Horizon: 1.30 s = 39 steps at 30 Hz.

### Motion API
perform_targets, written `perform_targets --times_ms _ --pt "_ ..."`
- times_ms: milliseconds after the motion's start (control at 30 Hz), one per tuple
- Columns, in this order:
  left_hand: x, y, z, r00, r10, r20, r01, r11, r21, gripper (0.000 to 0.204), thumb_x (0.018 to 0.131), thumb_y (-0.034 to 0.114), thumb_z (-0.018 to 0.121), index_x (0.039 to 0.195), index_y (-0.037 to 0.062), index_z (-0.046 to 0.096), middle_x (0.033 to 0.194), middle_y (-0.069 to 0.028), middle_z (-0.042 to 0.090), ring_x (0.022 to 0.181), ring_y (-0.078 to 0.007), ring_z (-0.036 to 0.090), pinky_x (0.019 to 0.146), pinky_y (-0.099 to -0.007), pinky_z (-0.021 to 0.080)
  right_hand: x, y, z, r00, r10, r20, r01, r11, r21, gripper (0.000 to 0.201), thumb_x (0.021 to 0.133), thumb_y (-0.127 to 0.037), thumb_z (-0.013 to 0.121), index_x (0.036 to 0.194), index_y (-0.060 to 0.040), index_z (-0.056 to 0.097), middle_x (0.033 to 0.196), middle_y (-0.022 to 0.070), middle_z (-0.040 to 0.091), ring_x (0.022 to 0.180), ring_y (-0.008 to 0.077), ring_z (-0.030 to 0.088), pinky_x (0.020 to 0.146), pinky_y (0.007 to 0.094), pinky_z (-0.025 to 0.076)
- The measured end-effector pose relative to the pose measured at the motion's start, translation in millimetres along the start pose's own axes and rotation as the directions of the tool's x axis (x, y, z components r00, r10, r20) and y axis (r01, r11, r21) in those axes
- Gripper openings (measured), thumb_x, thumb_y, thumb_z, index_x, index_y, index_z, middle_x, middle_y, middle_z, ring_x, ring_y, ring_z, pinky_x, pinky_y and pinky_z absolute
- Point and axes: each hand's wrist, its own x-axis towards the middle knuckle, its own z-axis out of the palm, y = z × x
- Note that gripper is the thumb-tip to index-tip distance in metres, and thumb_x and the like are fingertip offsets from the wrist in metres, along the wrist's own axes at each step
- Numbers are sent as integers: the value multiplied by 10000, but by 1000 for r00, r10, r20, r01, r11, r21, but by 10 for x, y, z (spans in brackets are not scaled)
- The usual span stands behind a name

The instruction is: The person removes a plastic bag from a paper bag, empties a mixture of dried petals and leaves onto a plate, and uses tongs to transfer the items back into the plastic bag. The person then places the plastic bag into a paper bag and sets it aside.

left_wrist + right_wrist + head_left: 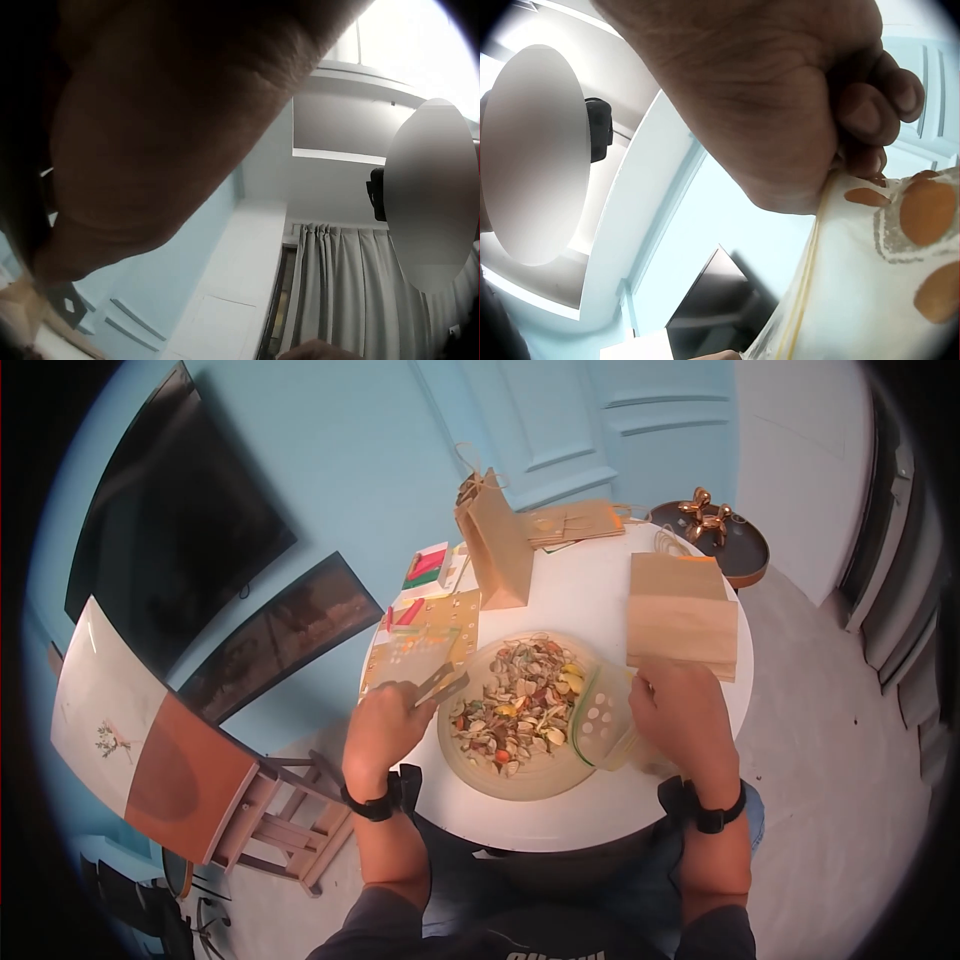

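Observation:
My left hand [385, 732] grips metal tongs [440, 685], whose ends reach over the left rim of a wide round tray [465, 772]. Heaped in the tray are small mixed dried pieces [515, 705], mostly pale and brown with some orange and yellow ones. My right hand [688, 710] pinches the top edge of a clear zip bag [597, 728] with pale round dots and a green-tinted edge. The bag leans over the tray's right side. In the right wrist view, curled fingers [866, 112] hold the bag [855, 262] by its edge.
On the white table [570, 605] stand an upright paper bag [495, 545], flat paper bags [575, 523] behind it and another paper bag [683, 610] at right. A patterned brown sheet [465, 615] with pink items lies left. A wooden chair [290, 825] stands beside the table.

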Motion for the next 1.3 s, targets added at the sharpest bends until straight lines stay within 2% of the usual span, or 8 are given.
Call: perform_targets --times_ms 100,200,500,600,800,900,1100,1300 --pt "-94 -86 106 996 -84 18 85 996 -13 300 988 292 801 973 -8 809 956 -279 784 926 -500 762 827 -581 603 -16 -14 86 1000 -1 3 1 1000 -23 208 976 -117 718 823 22 740 745 264 702 732 476 715 733 555 578" --pt "-170 -157 177 980 -117 159 118 993 5 311 997 313 788 987 4 825 963 -276 790 931 -494 765 826 -579 607 25 -66 101 999 47 25 -47 999 -6 184 967 -112 727 847 22 767 760 269 714 735 472 721 721 545 579" --pt "-297 -170 142 954 69 291 -43 995 -94 305 1002 322 793 1067 27 832 964 -238 801 946 -461 779 845 -550 610 112 -197 200 997 67 29 -65 996 -64 111 944 -47 752 872 36 768 760 259 722 718 464 715 699 506 576" --pt "-390 -209 193 965 156 211 -138 986 -94 313 984 311 826 1103 21 825 970 -213 796 944 -452 778 844 -538 614 138 -241 210 998 55 33 -53 997 -62 118 953 -50 748 875 38 760 759 263 717 716 468 712 696 511 571" --pt "-492 -300 163 977 138 160 -116 984 -138 339 898 269 905 1105 12 827 1008 -179 790 942 -431 777 839 -522 615 157 -254 285 999 33 40 -30 998 -64 127 956 -44 744 861 40 740 759 265 713 712 472 705 687 512 561" --pt "-522 -327 65 982 65 176 -45 992 -114 405 851 217 936 1195 19 855 1059 -156 830 932 -353 809 811 -466 637 138 -246 306 997 51 49 -48 996 -72 127 958 -39 739 856 37 735 752 261 711 706 471 701 682 508 557" --pt "-493 -340 219 974 94 206 -78 994 -83 391 866 247 931 1179 25 856 1039 -141 825 924 -364 803 817 -467 631 138 -222 313 997 55 53 -50 996 -77 115 961 -36 735 864 27 739 732 253 703 690 467 699 668 508 552" --pt "-424 -178 324 968 115 223 -105 993 -59 285 923 257 876 1111 43 865 992 -147 816 921 -389 791 820 -490 619 112 -178 307 997 51 62 -47 997 -58 115 965 -42 740 870 23 738 729 250 703 679 463 695 661 506 555"
